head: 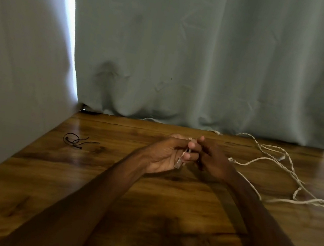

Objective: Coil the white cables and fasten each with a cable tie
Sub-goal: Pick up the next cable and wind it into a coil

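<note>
Both hands meet over the middle of the table, held near its far edge.

- Left hand [164, 155]: palm turned up and inward, fingers curled round a short stretch of thin white cable [181, 161].
- Right hand [212, 161]: back toward the camera, fingers bent, fingertips closing on the same stretch near its upper end. The exact contact is partly hidden.
- Held stretch: long axis runs away from the person. The far end tips slightly right and the near end pokes out below the left fingers, pointing back toward the person.
- Loose twisted white cables [279, 161] sprawl uncoiled over the right side of the table, trailing from beside the right wrist to the right edge of the frame.
- Thin black cable ties [77, 141] lie looped together on the left, well apart from the hands.

Surface: glossy dark-brown wooden table [101, 198], strongly grained. A grey-green curtain [190, 52] hangs behind it, its hem bunched at the far edge. A pale wall [7, 54] stands on the left, with a bright strip of daylight [70, 21] between wall and curtain.
</note>
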A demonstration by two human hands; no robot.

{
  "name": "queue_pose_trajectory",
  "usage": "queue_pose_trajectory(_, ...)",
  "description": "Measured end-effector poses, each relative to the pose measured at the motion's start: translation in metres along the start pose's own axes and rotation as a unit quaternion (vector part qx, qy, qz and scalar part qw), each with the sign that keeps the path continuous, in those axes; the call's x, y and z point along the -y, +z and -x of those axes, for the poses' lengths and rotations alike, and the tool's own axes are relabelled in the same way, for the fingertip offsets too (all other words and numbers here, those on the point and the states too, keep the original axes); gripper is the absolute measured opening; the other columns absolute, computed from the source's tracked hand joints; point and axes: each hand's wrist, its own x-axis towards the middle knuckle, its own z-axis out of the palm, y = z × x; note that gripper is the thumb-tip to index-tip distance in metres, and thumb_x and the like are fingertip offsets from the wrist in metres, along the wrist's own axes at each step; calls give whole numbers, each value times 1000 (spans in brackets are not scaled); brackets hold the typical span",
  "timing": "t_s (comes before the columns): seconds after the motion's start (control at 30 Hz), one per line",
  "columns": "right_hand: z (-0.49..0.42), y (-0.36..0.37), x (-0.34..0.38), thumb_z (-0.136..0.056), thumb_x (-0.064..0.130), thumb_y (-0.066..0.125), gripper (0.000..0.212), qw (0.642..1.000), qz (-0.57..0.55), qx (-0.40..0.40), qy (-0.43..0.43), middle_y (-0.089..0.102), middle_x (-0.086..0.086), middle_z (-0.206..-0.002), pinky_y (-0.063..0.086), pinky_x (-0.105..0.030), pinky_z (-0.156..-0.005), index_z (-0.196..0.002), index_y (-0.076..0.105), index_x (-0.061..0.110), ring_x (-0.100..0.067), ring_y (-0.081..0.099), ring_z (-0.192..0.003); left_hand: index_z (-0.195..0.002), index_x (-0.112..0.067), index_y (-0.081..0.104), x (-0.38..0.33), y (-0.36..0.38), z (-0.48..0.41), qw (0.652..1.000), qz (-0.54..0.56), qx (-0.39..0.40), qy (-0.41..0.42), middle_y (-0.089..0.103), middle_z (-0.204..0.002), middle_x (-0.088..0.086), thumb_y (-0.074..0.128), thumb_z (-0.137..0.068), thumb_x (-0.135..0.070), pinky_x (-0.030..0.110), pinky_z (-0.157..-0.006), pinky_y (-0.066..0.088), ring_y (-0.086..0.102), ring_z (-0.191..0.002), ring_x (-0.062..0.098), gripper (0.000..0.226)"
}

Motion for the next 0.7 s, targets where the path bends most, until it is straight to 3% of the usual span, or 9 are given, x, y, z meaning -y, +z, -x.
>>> queue_pose_trajectory(0.1, 2, 9, 1, -106, 17, 49, 32, 997, 76, 21, -11, 65, -1, -57, 48, -32, -54, -80, 63, 29, -13, 62, -50, -134, 1, 48, -4, 1, -3, 999, 7, -20, 29, 61, -86, -8, 43, -102, -3, 16, -47, 34, 42, -49, 2, 32)
queue_pose_trajectory(0.2, 3, 19, -1, -108, 28, 43, 27, 979, 194, 66, -11, 63, 5, -60, 53, -35, -64, -86, 59, 26, -10, 63, -57, -136, 2, 41, -8, -3, -8, 996, 17, -53, 74, 66, -78, -10, 39, -103, -7, 19, -48, 20, 36, -42, 3, 34)
queue_pose_trajectory(0.27, 4, 24, 2, -108, 35, 42, 25, 962, 257, 86, -28, 65, 6, -72, 51, -37, -71, -91, 57, 28, -13, 64, -69, -127, 2, 50, -12, -5, -8, 993, 28, -73, 92, 66, -73, -7, 39, -102, -6, 18, -44, 27, 39, -43, 4, 28)
queue_pose_trajectory(0.3, 5, 26, 5, -108, 35, 42, 24, 956, 276, 93, -38, 66, 7, -78, 51, -36, -73, -93, 59, 27, -14, 65, -75, -122, 3, 54, -14, -6, -8, 990, 45, -84, 101, 71, -82, -3, 38, -102, -2, 15, -44, 35, 45, -47, 4, 26)
queue_pose_trajectory(0.37, 8, 31, 14, -108, 35, 43, 28, 946, 298, 109, -61, 65, 14, -80, 50, -34, -76, -96, 66, 26, -9, 63, -77, -120, 13, 55, -19, -10, -7, 979, 104, -109, 136, 73, -118, 14, 35, -101, 9, 13, -58, 53, 65, -65, 7, 28)
queue_pose_trajectory(0.43, 9, 36, 18, -108, 36, 43, 31, 938, 311, 124, -86, 62, 18, -76, 47, -31, -71, -95, 69, 26, -4, 59, -73, -136, 20, 40, -21, -16, -7, 961, 158, -142, 180, 62, -136, 27, 31, -100, 15, 25, -80, 62, 75, -95, 25, 37)
queue_pose_trajectory(0.53, 10, 41, 20, -106, 41, 46, 33, 940, 295, 124, -120, 68, 14, -77, 46, -31, -64, -91, 72, 26, -3, 60, -68, -150, 12, 18, -22, -27, -7, 933, 207, -198, 217, 56, -138, 36, 26, -96, 20, 45, -97, 58, 68, -113, 40, 56)
queue_pose_trajectory(0.7, 11, 41, 22, -104, 35, 55, 31, 969, 182, 128, -108, 71, 10, -71, 48, -24, -60, -85, 74, 19, -7, 66, -64, -156, 6, 9, -20, -35, -7, 928, 150, -264, 216, 52, -141, 37, 24, -94, 22, 54, -110, 46, 60, -127, 43, 65)
